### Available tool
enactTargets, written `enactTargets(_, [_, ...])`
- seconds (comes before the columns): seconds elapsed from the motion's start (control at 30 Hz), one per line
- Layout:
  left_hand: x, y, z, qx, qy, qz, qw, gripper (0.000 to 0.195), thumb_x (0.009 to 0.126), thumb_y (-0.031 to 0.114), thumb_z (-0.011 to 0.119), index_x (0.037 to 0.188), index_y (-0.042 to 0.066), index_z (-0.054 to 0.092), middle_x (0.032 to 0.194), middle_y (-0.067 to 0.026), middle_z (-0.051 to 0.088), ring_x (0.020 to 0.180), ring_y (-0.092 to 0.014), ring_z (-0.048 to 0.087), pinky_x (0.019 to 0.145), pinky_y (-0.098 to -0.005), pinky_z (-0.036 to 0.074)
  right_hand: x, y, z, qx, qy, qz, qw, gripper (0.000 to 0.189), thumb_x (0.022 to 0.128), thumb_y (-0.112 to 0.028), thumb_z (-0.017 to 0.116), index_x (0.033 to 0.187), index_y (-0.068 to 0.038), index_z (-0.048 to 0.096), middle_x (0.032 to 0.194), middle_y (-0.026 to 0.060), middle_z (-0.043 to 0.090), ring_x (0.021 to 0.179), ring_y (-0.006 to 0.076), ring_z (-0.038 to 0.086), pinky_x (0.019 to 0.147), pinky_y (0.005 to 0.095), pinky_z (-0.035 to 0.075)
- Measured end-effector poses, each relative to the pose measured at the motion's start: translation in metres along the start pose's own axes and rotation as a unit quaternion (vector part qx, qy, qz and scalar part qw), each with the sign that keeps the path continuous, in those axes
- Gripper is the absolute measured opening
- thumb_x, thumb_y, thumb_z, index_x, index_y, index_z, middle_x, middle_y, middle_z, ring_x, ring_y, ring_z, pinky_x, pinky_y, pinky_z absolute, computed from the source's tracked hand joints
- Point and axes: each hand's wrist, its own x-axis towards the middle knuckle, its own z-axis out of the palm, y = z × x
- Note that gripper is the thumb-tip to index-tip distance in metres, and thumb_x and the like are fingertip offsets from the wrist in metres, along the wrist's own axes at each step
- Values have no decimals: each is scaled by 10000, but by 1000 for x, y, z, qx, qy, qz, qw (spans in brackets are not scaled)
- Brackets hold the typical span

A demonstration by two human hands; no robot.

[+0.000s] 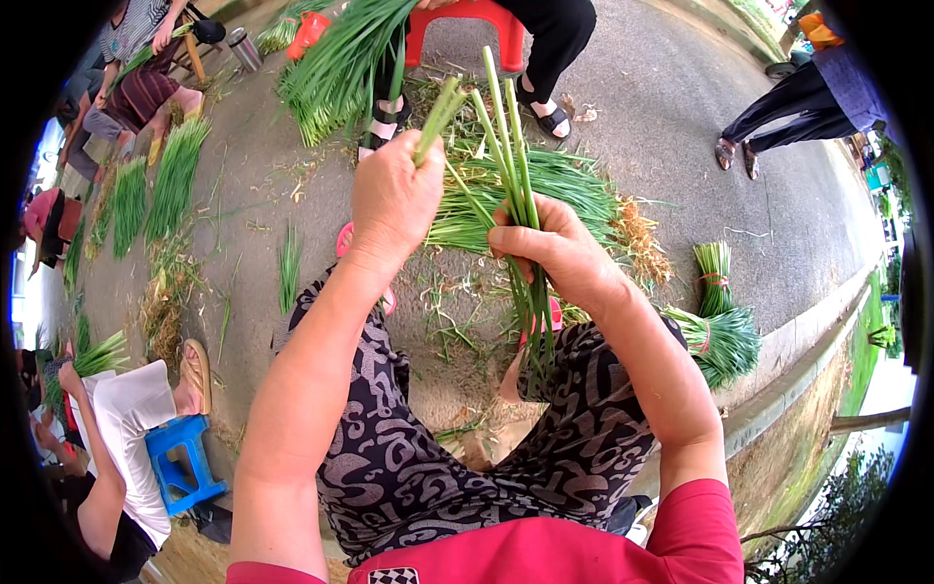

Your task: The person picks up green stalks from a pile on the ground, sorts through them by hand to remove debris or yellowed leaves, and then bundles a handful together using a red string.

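Note:
My right hand point(562, 244) grips a few long stalks, apparently Chinese chives point(514, 157), their pale ends up and their green leaves hanging between my knees. Up and to the left of it, my left hand point(398, 193) is closed around a short, blurred tuft of pale green stalk or sheath point(439, 120). One thin strand point(471, 193) slants from near my left fist down to my right fingers. Beneath both hands, a pile of chives point(562, 182) lies across the pavement, with dry brown root ends point(642, 244) on its right side.
Banded chive bundles point(713, 343) lie on the right by the curb point(788, 398). Opposite, a person sits on a red plastic stool point(467, 25), holding chives point(350, 58). More people and a blue stool point(182, 463) are at left. Trimmings point(456, 321) litter the ground between my feet.

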Motion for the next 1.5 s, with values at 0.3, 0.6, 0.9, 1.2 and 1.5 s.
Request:
enactTargets(0.3, [3,-15,-11,-381,23,-160,910,195,913,201,560,1017,38,594,747,9,519,499,-13,371,411,-168,278,2,5,-12,121,10,9,993,106,845,-145,645,884,-83,568,718,12,569,518,60,474,463,208,379])
enactTargets(0.6, [-5,-5,-8,-459,-200,-176,847,323,866,319,657,1053,59,613,809,9,549,497,-19,367,411,-177,252,3,4,-5,101,-18,28,994,122,846,-151,647,907,-79,570,752,21,582,530,52,469,459,188,370])
enactTargets(0.9, [-9,5,-7,-462,-264,-217,818,319,865,338,654,1016,57,646,738,35,531,571,-20,423,439,-170,284,6,11,-3,132,-16,8,991,138,859,-177,648,917,-80,568,782,10,584,559,47,473,482,187,377])
enactTargets(1.2, [-9,12,0,-516,-163,-255,802,326,924,313,564,1069,27,627,778,-17,595,706,-120,586,626,-241,498,10,20,0,98,-2,-29,995,231,886,-188,625,1041,-28,564,789,-3,549,618,55,488,538,207,397])
enactTargets(1.5, [-3,-10,-9,-510,-141,-222,819,339,923,297,573,1080,-2,599,789,13,509,635,-66,483,488,-193,393,11,22,-5,72,100,-16,992,277,923,-257,580,1077,-27,572,893,40,585,703,113,551,654,256,455])
